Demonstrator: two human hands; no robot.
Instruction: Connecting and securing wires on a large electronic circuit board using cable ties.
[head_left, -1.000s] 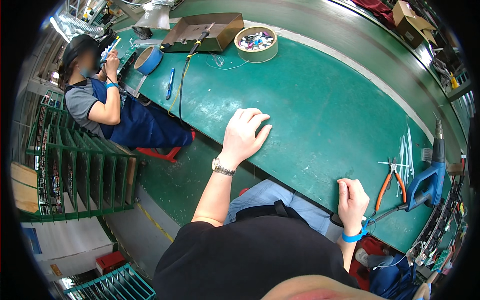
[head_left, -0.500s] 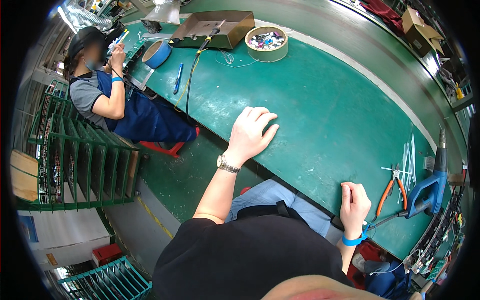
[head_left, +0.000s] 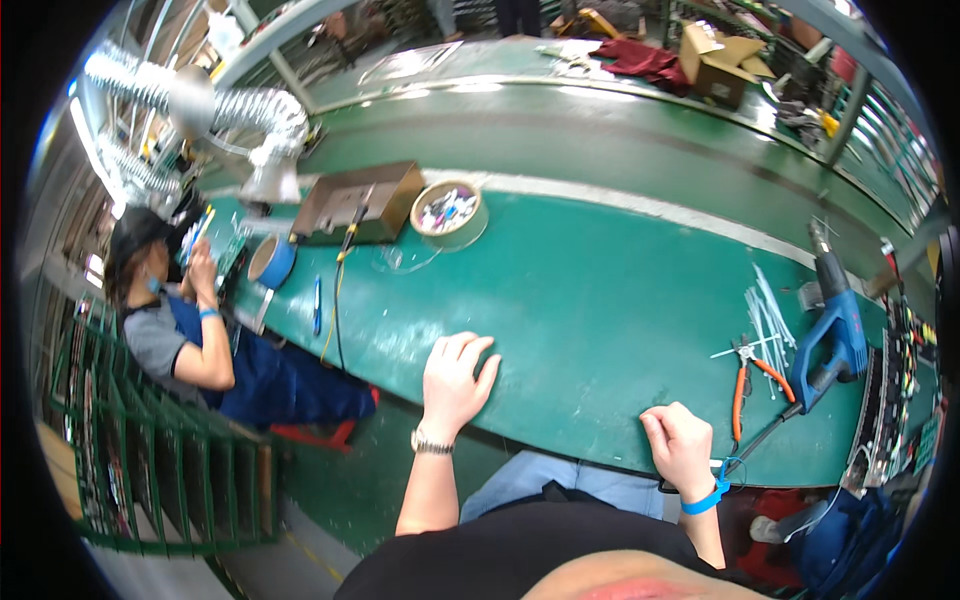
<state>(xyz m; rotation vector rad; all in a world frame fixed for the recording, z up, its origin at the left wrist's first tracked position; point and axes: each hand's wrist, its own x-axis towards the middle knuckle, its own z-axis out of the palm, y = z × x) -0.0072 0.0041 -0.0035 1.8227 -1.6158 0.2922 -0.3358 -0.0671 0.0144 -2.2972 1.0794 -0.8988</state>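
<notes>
My left hand [head_left: 458, 381] lies palm down near the front edge of the green table [head_left: 580, 300], its fingers loosely apart and holding nothing. A metal watch is on that wrist. Farther right, my right hand [head_left: 681, 447] rests at the table edge with its fingers curled into a loose fist; I see no object in it. A blue band [head_left: 706, 497] with a thin cord circles the right wrist. The things nearest the right hand are orange-handled cutting pliers [head_left: 740, 400], a bundle of white cable ties [head_left: 770, 325] and a blue heat gun [head_left: 832, 340].
At far left a co-worker [head_left: 170, 310] in a blue apron holds up a tool. Between us lie a blue tape roll [head_left: 272, 262], a blue pen [head_left: 318, 305], a soldering iron [head_left: 350, 240], a brown box [head_left: 330, 215] and a tub of small parts [head_left: 449, 225]. Circuit boards [head_left: 880, 400] line the right end.
The view has tilted up, so the table sits lower and more of the conveyor and the ducts shows. Both hands keep nearly the same places on the table.
</notes>
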